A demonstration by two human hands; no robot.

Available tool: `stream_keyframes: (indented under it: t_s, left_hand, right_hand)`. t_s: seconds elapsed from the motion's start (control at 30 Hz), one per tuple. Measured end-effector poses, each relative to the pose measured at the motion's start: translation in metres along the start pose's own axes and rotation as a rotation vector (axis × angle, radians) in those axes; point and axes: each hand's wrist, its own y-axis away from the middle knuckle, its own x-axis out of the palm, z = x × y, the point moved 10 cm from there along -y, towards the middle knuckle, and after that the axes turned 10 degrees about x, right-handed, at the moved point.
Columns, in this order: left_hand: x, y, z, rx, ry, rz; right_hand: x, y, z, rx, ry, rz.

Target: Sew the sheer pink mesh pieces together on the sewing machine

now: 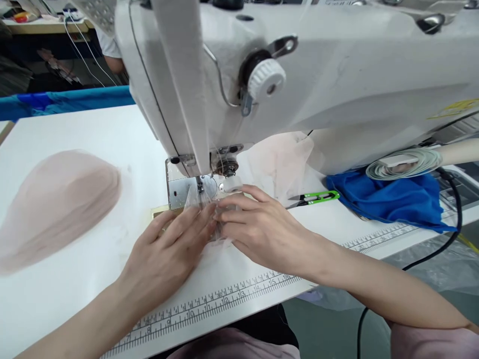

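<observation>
A white sewing machine [318,85] fills the top of the head view, its needle and presser foot [201,187] over a metal plate. A small piece of sheer, pale fabric [209,207] lies under the foot. My left hand [168,249] rests flat on the table just before the plate, fingers stretched out and pressing the fabric's left side. My right hand [258,224] lies beside it, fingers curled together on the fabric's right side close to the needle. Both hands' fingertips meet on the fabric.
A stack of sheer pink fabric pieces [56,204] lies at the left of the white table [93,144]. Green-handled thread snips [314,198], a blue cloth [389,199] and a roll of tape [404,163] sit right of the machine. A ruler strip [224,299] runs along the table's front edge.
</observation>
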Motion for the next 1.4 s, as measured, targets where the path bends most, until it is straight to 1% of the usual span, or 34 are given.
stream_keyframes:
  t_s: [0.1, 0.2, 0.3, 0.43, 0.6, 0.77, 1.03, 1.17, 1.23, 1.33, 1.4]
  left_hand:
    - [0.008, 0.004, -0.003, -0.002, 0.088, 0.048]
    - [0.010, 0.009, 0.000, -0.042, 0.137, 0.040]
    - [0.009, 0.010, 0.001, -0.046, 0.177, 0.032]
    - [0.011, 0.009, 0.003, -0.023, 0.166, 0.039]
    - [0.011, 0.008, 0.012, -0.058, 0.170, -0.011]
    - [0.016, 0.005, 0.020, -0.054, 0.141, -0.013]
    - [0.028, 0.004, 0.035, -0.046, 0.119, -0.007]
    - [0.028, 0.003, 0.040, -0.055, 0.101, -0.021]
    - [0.026, 0.003, 0.038, -0.060, 0.105, -0.029]
    - [0.020, 0.005, 0.034, -0.089, 0.140, -0.045]
    - [0.020, 0.008, 0.033, -0.130, 0.193, -0.050]
  right_hand:
    - [0.003, 0.000, 0.000, -0.003, -0.017, 0.014]
    - [0.003, 0.000, 0.000, 0.000, -0.029, 0.008]
    - [0.003, 0.000, 0.000, -0.004, -0.037, -0.001]
    - [0.003, -0.001, -0.002, -0.002, -0.035, -0.021]
    - [0.003, -0.004, -0.006, 0.005, -0.035, -0.058]
    - [0.004, -0.010, -0.012, 0.022, -0.033, -0.090]
    - [0.009, -0.021, -0.023, 0.038, -0.014, -0.140]
    - [0.014, -0.026, -0.028, 0.057, 0.026, -0.146]
    - [0.011, -0.024, -0.025, 0.036, 0.048, -0.192]
    - [0.007, -0.016, -0.014, -0.058, 0.075, -0.273]
    - [0.006, -0.011, -0.007, -0.107, 0.078, -0.293]
